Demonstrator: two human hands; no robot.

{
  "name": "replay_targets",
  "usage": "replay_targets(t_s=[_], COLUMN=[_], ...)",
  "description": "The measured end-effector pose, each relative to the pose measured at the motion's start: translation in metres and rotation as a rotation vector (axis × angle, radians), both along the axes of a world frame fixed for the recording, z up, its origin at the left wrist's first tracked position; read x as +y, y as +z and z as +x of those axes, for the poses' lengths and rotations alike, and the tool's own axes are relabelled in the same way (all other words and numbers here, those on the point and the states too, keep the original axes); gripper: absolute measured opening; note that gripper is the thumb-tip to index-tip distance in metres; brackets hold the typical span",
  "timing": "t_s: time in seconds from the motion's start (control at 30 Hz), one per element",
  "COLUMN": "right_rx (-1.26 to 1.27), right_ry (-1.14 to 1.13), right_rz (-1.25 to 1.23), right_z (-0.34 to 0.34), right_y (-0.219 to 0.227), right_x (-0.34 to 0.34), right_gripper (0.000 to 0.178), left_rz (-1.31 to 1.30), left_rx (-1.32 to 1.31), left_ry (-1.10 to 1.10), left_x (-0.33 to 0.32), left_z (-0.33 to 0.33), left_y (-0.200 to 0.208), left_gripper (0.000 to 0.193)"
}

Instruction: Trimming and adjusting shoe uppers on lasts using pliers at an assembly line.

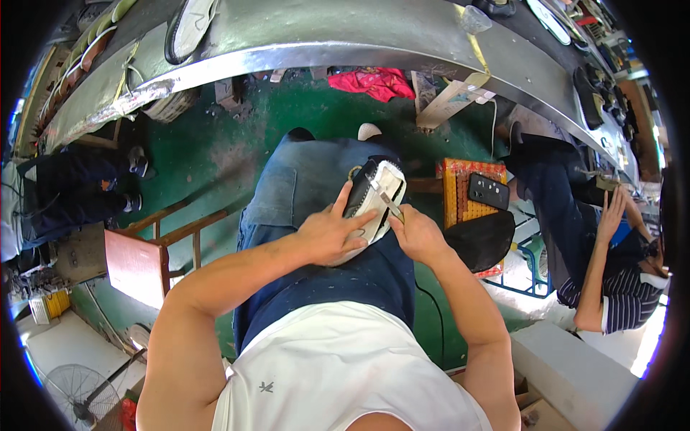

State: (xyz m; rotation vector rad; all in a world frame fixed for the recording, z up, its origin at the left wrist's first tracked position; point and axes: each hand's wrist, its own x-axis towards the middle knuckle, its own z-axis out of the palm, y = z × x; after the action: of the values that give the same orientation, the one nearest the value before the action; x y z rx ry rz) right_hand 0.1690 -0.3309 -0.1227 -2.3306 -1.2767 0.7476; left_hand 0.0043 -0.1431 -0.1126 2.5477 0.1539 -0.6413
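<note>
A shoe [392,179] lies on my lap over my blue jeans, its pale underside turned up and a black upper showing along its left side. My left hand [332,233] grips the shoe from the left, forefinger stretched along the black side and the other fingers across the underside. In my right hand [420,235] is a hand tool with a flat metal blade [385,198], its handle mostly covered by my fingers. The blade rests against or just over the shoe's pale underside; I cannot tell which. A small yellowish loop [353,172] sticks out beside the black upper.
A metal-edged bench [302,54] curves across the front, with shoe parts [190,29] on it. To my right, a phone [488,191] lies on an orange woven-topped stool [456,208]. A wooden stool [136,266] stands left. Co-workers sit at right and stand at left.
</note>
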Motion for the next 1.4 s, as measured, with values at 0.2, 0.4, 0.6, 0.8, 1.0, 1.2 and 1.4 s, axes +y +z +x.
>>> replay_targets(t_s=[0.2,0.4,0.6,0.8,1.0,1.2,1.4], right_rx=[0.229,0.289,0.607,0.829,0.471,0.354,0.707], right_ry=[-0.100,-0.010,-0.437,-0.506,-0.159,0.043,0.084], right_rz=[0.257,-0.062,0.227,0.316,-0.050,-0.034,-0.494], right_z=[-0.026,-0.031,-0.037,-0.040,-0.028,-0.020,0.019], right_y=[0.041,0.018,0.001,0.002,0.030,0.045,0.099], right_x=[-0.005,-0.023,-0.067,-0.070,-0.060,-0.030,0.019], right_gripper=[0.036,0.033,0.032,0.027,0.034,0.056,0.031], left_rz=[-0.503,-0.580,-0.495,-0.542,-0.489,-0.281,-0.059], left_rx=[-0.172,0.056,-0.491,-0.503,-0.089,-0.413,-0.573], left_ry=[0.683,0.509,0.467,0.638,0.496,0.638,0.435], left_x=[-0.016,0.008,0.059,0.058,0.033,-0.001,-0.015], left_z=[-0.041,-0.035,-0.021,0.069,0.005,-0.015,-0.009], left_y=[-0.043,-0.010,0.100,0.091,-0.019,-0.017,0.004], left_gripper=[0.082,0.107,0.085,0.060,0.080,0.033,0.026])
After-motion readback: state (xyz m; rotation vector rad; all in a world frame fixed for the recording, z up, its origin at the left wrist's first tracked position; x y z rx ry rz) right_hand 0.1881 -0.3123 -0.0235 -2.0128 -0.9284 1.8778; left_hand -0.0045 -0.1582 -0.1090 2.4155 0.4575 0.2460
